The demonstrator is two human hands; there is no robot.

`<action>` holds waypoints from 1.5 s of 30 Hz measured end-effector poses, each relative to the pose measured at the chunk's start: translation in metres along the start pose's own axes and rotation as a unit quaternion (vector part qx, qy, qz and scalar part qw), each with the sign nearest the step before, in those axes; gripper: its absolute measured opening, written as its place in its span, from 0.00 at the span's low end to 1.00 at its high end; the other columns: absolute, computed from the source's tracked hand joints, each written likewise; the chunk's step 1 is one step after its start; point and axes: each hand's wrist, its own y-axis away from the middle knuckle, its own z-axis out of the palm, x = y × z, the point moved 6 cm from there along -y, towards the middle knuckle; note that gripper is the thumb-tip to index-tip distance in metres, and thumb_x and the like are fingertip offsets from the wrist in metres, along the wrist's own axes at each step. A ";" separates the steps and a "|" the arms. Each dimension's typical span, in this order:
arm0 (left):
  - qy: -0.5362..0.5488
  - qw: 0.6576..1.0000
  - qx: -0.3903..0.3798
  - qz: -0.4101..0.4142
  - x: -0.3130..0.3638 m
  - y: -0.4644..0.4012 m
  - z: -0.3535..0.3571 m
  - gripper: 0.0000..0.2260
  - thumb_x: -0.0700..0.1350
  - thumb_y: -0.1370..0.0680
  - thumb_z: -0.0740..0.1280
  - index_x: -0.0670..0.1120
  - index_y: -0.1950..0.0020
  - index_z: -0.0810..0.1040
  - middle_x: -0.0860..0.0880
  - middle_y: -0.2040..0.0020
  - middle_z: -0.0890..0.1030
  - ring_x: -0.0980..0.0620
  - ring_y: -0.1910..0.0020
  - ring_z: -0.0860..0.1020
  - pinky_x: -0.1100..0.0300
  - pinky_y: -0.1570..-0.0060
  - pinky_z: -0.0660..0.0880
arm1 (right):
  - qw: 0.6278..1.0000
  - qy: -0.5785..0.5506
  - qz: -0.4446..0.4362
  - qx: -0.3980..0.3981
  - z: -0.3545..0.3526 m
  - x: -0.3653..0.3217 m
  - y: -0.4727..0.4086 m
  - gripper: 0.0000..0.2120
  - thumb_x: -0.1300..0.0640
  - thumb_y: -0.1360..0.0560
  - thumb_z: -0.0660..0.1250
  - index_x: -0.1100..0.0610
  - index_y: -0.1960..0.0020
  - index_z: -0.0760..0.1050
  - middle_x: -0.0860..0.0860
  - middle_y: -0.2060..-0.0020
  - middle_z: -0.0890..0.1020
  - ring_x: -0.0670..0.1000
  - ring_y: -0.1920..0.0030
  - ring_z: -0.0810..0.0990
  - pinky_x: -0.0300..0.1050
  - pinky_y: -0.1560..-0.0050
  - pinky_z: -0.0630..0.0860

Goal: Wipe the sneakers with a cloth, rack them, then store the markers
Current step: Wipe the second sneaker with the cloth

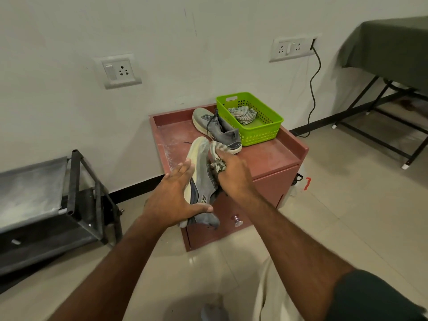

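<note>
Left hand (172,199) holds sneaker (199,179), fingers splayed

A cabinet (273,163) stands against the wall. On it, a basket (266,133) holding a cloth (243,114) sits right of a sneaker (215,128). A rack (76,195) stands left of the cabinet.

My left hand (172,200) and right hand (234,173) are bare, with no gloves, rings or watch on either. Both forearms are bare as well, uncovered from the wrist up past the elbow. On my right upper arm sits a short dark sleeve (375,297), greenish-grey, its hem cutting across just above the elbow. Below, between my arms, a stretch of pale beige trouser leg (275,297) shows, plain and unmarked.
</note>
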 end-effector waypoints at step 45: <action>-0.045 0.998 0.042 0.022 -0.007 -0.018 -0.011 0.47 0.77 0.32 0.63 0.50 0.21 0.64 0.53 0.19 0.58 0.56 0.20 0.50 0.52 0.22 0.47 | 0.990 -0.038 0.114 -0.080 0.018 0.039 -0.031 0.16 0.62 0.29 0.63 0.54 0.44 0.82 0.56 0.52 0.85 0.59 0.50 0.82 0.49 0.52 0.78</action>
